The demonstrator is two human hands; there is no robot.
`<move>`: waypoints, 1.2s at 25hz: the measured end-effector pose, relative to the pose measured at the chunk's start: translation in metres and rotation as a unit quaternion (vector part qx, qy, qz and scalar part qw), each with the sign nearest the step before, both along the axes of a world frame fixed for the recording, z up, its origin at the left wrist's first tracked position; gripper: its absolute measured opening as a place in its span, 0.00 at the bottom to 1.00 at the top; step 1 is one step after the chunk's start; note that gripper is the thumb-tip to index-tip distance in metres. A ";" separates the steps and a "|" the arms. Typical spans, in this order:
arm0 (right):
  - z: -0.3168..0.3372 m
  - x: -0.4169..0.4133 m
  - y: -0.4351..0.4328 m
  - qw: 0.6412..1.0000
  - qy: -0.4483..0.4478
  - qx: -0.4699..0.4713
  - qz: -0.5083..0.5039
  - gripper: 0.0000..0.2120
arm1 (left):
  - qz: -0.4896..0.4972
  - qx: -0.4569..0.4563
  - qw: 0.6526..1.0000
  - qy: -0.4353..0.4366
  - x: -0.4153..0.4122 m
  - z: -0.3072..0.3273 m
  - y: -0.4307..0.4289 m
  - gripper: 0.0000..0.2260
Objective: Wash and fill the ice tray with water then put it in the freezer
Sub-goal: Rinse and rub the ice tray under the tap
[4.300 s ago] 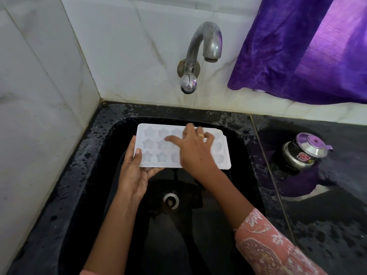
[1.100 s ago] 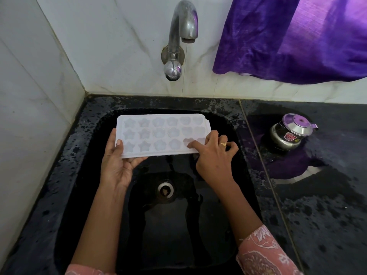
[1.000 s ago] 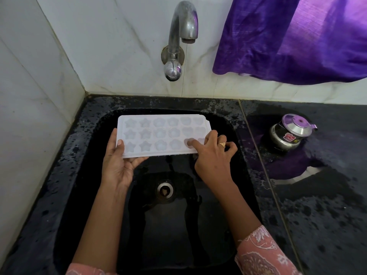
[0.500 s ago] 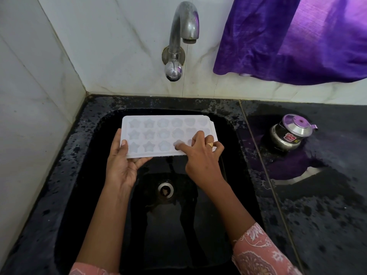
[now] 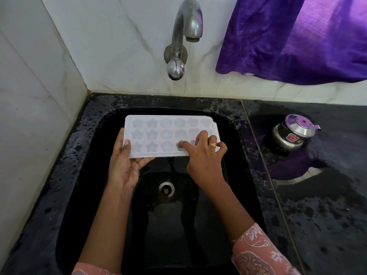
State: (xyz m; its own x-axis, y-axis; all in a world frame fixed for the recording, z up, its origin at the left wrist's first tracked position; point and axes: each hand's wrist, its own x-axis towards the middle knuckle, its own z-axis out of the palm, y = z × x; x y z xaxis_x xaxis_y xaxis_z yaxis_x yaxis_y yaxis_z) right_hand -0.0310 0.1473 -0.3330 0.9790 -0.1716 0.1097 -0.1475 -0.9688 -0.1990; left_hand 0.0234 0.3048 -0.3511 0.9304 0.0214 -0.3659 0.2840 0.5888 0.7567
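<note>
Right now I hold the ice tray [image 5: 158, 133] level over the black sink [image 5: 79, 175], below the tap [image 5: 184, 26], which runs no water. My left hand [image 5: 125, 165] grips the tray's near left corner, thumb on top and fingers beneath. My right hand [image 5: 204, 159] lies on the near right part. Its index finger [image 5: 181, 144] presses into a mould in the near row, and the other fingers rest loosely bent on the tray, gripping nothing that I can see.

To do this well, I should work the fingertip round each star and flower mould, into the points where dirt would sit. The left hand needs to brace firmly so the thin tray does not flex or tip. I judge a rinse under the tap comes next.

On the wet counter [image 5: 327, 215] to my right stands a small steel container [image 5: 292, 133] with a red label [image 5: 291, 138]. Its writing is too small to read, and the tray shows no brand.
</note>
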 end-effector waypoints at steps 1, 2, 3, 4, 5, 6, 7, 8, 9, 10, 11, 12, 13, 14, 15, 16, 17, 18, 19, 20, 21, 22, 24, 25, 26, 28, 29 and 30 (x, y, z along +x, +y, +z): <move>-0.001 -0.001 0.000 1.000 0.007 0.004 0.002 0.27 | 0.002 -0.002 1.000 0.000 0.000 0.000 0.001 0.18; -0.001 -0.001 0.000 1.000 0.011 0.006 0.006 0.27 | 0.003 -0.002 1.000 0.001 0.000 0.000 0.001 0.18; 0.000 -0.002 0.000 1.000 0.013 0.006 0.008 0.27 | 0.003 -0.001 1.000 0.002 0.000 0.000 0.001 0.18; 0.002 -0.002 -0.001 1.000 0.009 0.004 0.008 0.26 | 0.001 0.001 1.000 0.002 0.000 0.000 0.001 0.18; 0.005 -0.001 -0.001 1.000 -0.001 0.002 0.003 0.25 | 0.000 0.002 1.000 0.002 0.000 0.000 0.001 0.18; 0.008 0.000 -0.001 1.000 -0.018 0.000 -0.002 0.26 | -0.001 0.001 1.000 0.003 -0.001 0.000 0.001 0.18; 0.011 0.002 0.001 0.999 -0.033 0.000 -0.002 0.26 | -0.002 -0.002 1.000 0.003 0.000 0.001 0.001 0.18; 0.014 0.003 0.003 0.999 -0.039 0.003 0.006 0.27 | -0.002 -0.004 1.000 0.002 0.000 0.001 0.001 0.18; 0.016 0.004 0.007 0.999 -0.032 0.006 0.022 0.28 | -0.003 -0.006 1.000 0.000 0.000 0.001 0.000 0.18; 0.016 0.005 0.010 0.999 -0.018 0.009 0.039 0.28 | -0.004 -0.007 1.000 -0.002 0.000 0.001 0.000 0.18; 0.016 0.006 0.014 0.999 -0.004 0.011 0.052 0.28 | -0.006 -0.006 1.000 -0.002 0.000 0.002 -0.001 0.18; 0.015 0.007 0.016 0.998 0.005 0.012 0.059 0.28 | -0.007 -0.006 1.000 -0.002 0.000 0.003 -0.001 0.18; 0.013 0.008 0.017 0.998 0.010 0.011 0.061 0.27 | -0.009 -0.006 1.000 -0.002 -0.001 0.004 -0.002 0.18; 0.013 0.009 0.017 0.998 0.012 0.011 0.061 0.27 | -0.011 -0.006 1.000 -0.003 -0.001 0.004 -0.002 0.18; 0.012 0.010 0.018 0.998 0.013 0.012 0.061 0.27 | -0.011 -0.007 1.000 -0.004 -0.001 0.004 -0.001 0.18; 0.011 0.010 0.018 0.998 0.013 0.012 0.063 0.27 | -0.011 -0.008 1.000 -0.005 -0.001 0.005 -0.001 0.18; 0.010 0.010 0.018 0.998 0.013 0.012 0.066 0.27 | -0.009 -0.010 1.000 -0.005 -0.001 0.005 -0.001 0.18; 0.010 0.010 0.018 0.997 0.012 0.013 0.069 0.27 | -0.008 -0.011 1.000 -0.005 0.000 0.004 0.000 0.18; 0.010 0.009 0.018 0.997 0.012 0.014 0.070 0.27 | -0.008 -0.012 1.000 -0.004 0.000 0.004 0.000 0.18; 0.010 0.009 0.017 0.997 0.014 0.016 0.069 0.27 | -0.008 -0.012 1.000 -0.003 0.000 0.004 0.000 0.18; 0.010 0.008 0.016 0.998 0.017 0.017 0.066 0.26 | -0.008 -0.013 1.000 -0.003 0.000 0.004 0.000 0.18; 0.010 0.007 0.015 0.998 0.018 0.012 0.062 0.26 | -0.008 -0.013 1.000 -0.003 -0.001 0.004 0.000 0.18; 0.010 0.007 0.015 0.998 0.013 -0.006 0.056 0.25 | -0.008 -0.012 1.000 -0.003 -0.001 0.003 0.000 0.18; 0.010 0.006 0.016 0.998 0.007 -0.010 0.055 0.25 | -0.008 -0.012 1.000 -0.004 -0.001 0.003 0.000 0.18; 0.009 0.007 0.017 0.998 0.003 -0.009 0.054 0.25 | -0.009 -0.012 1.000 -0.005 -0.001 0.003 -0.001 0.19; 0.008 0.008 0.018 0.998 0.009 -0.003 0.055 0.25 | -0.012 -0.015 1.000 -0.006 -0.001 0.004 -0.002 0.19; 0.008 0.008 0.019 0.998 0.012 0.000 0.056 0.24 | -0.013 -0.015 1.000 -0.008 -0.001 0.004 -0.002 0.18; 0.007 0.009 0.020 0.998 0.012 0.002 0.058 0.24 | -0.014 -0.016 1.000 -0.009 -0.001 0.005 -0.002 0.18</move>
